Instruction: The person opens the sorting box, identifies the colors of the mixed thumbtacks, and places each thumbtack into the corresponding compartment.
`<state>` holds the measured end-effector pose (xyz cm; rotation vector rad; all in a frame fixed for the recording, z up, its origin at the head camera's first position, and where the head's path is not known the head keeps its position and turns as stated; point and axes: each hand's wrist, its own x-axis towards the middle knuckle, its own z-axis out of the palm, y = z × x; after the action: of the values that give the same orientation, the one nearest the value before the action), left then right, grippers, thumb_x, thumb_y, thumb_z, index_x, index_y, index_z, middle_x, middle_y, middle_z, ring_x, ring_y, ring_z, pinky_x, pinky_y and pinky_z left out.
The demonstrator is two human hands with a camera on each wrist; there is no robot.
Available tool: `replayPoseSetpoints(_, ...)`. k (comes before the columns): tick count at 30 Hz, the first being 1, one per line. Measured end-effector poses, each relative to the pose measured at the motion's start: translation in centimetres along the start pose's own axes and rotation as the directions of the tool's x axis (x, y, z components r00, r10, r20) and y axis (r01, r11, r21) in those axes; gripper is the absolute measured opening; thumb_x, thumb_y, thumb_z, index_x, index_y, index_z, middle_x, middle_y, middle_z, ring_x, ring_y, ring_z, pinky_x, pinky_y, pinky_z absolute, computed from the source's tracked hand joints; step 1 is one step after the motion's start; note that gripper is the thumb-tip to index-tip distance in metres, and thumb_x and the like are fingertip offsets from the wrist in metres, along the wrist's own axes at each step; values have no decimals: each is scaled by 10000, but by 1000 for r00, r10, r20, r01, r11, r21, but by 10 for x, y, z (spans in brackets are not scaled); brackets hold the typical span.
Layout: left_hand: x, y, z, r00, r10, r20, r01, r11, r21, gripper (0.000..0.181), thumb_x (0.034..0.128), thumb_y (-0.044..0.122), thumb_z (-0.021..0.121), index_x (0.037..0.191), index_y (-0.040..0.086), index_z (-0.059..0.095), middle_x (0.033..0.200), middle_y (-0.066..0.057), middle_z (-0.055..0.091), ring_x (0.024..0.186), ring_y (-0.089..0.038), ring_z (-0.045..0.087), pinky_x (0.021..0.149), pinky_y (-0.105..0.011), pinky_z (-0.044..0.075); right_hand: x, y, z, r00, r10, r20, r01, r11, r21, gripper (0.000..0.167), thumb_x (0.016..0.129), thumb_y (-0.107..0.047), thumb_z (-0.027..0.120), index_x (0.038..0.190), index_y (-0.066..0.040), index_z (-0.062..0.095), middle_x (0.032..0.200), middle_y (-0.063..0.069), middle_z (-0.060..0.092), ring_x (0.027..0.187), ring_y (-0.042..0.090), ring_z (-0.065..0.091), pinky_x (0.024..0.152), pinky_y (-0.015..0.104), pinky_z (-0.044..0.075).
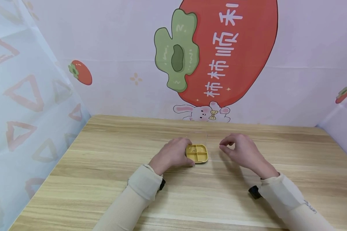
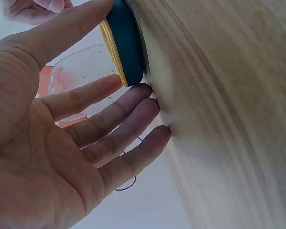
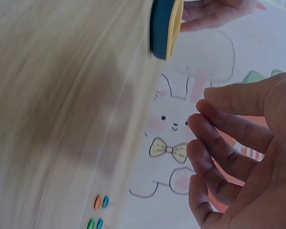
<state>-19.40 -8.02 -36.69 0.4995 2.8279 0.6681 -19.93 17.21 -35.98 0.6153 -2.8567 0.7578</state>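
A small pill box [image 1: 201, 157] with a yellow tray split by cross dividers lies on the table. Its base shows dark teal [image 2: 126, 43] in the left wrist view. The clear lid [image 3: 207, 55] stands raised at the box's far side. Thumb and index finger of my left hand [image 1: 174, 153] grip the box by its left side; the other fingertips touch the tabletop. To the right of the box, my right hand [image 1: 243, 152] hovers above the table, fingers loosely bent and thumb near the index fingertip. Nothing shows between them.
Small two-coloured pieces, one orange and blue [image 3: 98, 202], another green and blue [image 3: 91, 223], lie on the wooden table [image 1: 118, 154] in the right wrist view. A printed cloth [image 1: 118, 41] with a large persimmon and a rabbit hangs behind the table.
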Motion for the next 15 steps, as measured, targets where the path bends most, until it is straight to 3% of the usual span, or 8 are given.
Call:
replayPoseSetpoints(8, 0, 0, 0, 1000, 5, -3, -5, 1000, -5, 656, 750, 305, 922, 1287, 42, 651, 1143, -55, 667, 915, -201, 572, 821, -364, 493, -5, 13, -19, 998, 64, -5, -64, 998, 13, 99, 906, -108, 743, 987, -89, 797, 1003, 65, 734, 960, 299, 634, 736, 418, 486)
replayPoseSetpoints(15, 0, 0, 0, 1000, 2, 0, -2, 1000, -4, 659, 752, 304, 921, 1290, 40, 647, 1144, -56, 665, 919, -202, 570, 823, -364, 492, -9, 23, -25, 998, 66, -14, -66, 998, 20, 97, 908, -107, 739, 984, -80, 794, 1025, 90, 735, 958, 299, 634, 709, 390, 477)
